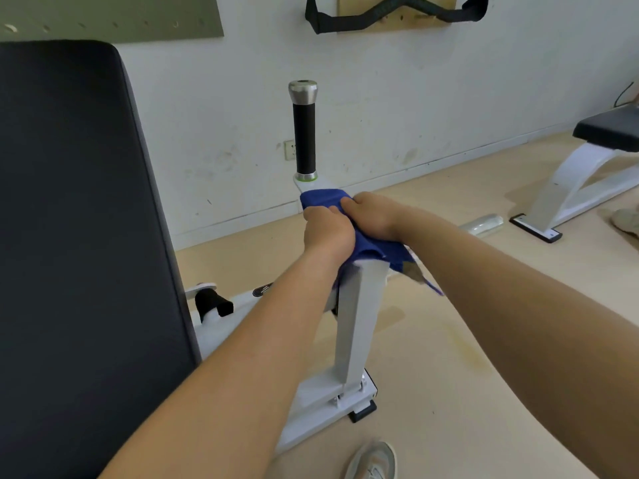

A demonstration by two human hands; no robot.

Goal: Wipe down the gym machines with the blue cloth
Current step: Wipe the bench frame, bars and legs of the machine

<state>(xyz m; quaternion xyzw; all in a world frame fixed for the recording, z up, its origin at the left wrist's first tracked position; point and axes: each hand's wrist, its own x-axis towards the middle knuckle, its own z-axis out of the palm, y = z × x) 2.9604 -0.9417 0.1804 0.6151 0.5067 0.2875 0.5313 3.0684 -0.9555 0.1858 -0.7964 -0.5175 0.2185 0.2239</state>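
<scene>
Both hands clutch the blue cloth (323, 198) atop the white machine post (359, 323): left hand (326, 231) nearer, right hand (375, 214) just beside it (cloth bunched under both), below the upright black handle (304, 136).

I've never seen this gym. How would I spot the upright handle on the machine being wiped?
Start at the big black pad filling the left side; just right of it stands a white frame, where the left hand and right hand grip a blue cloth. Straight beyond the cloth rises the handle: the only upright bar, with black grip and silver cap.
</scene>
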